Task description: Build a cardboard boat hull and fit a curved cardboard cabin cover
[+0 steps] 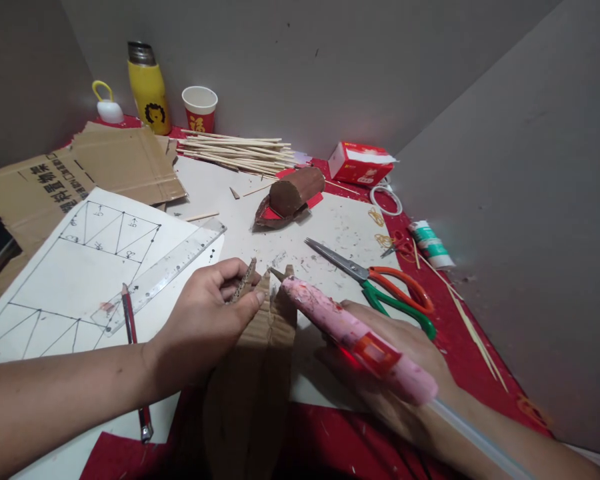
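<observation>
My left hand [215, 313] is closed on a long cut piece of brown cardboard [260, 353], its thumb on the surface and its fingers behind a bent-up edge. The strip runs down toward the bottom of the view, where shadow darkens it. My right hand [380, 347] grips a pink hot glue gun [345, 320] with a clear glue stick out of its back. The gun's nozzle is at the cardboard's far end, close to a notch; whether it touches cannot be made out. The palm and trigger are largely hidden under the gun.
Orange-and-green scissors [380, 280] lie beyond my right hand. Farther back sits a brown model boat [293, 197]. A ruler [165, 273], a pencil [130, 313] and a drawing [35, 293] lie left. Wooden sticks [240, 150], a paper cup [200, 107] and a yellow bottle [149, 90] stand near the wall.
</observation>
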Demonstrator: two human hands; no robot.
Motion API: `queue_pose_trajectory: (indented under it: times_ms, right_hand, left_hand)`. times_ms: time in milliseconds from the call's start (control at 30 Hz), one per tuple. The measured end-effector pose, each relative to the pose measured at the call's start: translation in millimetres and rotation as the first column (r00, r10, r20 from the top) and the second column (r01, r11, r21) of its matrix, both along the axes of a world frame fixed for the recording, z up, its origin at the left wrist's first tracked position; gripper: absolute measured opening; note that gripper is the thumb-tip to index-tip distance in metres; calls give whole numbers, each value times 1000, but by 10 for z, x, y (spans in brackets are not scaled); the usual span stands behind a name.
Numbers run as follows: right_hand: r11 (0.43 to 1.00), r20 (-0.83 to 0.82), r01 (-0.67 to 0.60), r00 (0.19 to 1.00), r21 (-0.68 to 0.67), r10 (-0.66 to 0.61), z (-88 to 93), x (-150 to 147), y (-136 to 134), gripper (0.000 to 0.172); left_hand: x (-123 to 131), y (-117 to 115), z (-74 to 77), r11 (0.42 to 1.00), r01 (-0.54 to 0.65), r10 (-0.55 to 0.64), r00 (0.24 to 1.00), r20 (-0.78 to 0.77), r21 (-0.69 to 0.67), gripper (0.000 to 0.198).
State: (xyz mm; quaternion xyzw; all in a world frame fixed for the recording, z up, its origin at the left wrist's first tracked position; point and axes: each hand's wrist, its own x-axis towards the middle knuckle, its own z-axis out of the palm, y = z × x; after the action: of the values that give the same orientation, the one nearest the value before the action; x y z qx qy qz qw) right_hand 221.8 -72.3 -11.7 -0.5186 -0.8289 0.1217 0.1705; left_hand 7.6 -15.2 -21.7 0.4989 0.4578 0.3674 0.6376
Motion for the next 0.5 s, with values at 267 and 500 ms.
queue_pose_trajectory:
  times_ms: [267,500]
  right_hand:
    - [1000,42,-14,999,0,14,48,-9,-2,43]
    - [997,91,-57,994,-48,61,26,34,-39,43]
  left_hand:
    - [3,6,-21,999,20,-20,1000,-1,36,5]
    - [-4,8,6,999,18,-17,999,-29,41,6]
